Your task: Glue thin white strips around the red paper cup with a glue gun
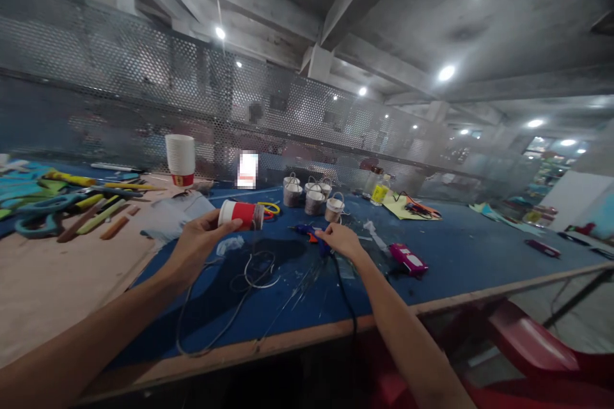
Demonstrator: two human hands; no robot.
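My left hand [204, 230] holds a red and white paper cup [242, 215] on its side, its right end wrapped in grey-brown cord. To the right, my right hand [339, 239] is closed on a blue glue gun [307, 229] with an orange trigger, low over the blue table; its nozzle points left toward the cup. Loose grey cord [240, 307] curls on the table below the cup. Behind the glue gun stand several small cord-wrapped cups with handles [314, 199]. Yellow scissor handles [269, 209] show just behind the held cup.
A stack of white cups [181, 156] stands at the back left, near scissors [45, 214] and markers. At the right lie a magenta object [407, 259] and a yellow-labelled bottle [380, 192]. A perforated metal screen [288, 115] runs behind the table; a red chair [532, 339] stands in front.
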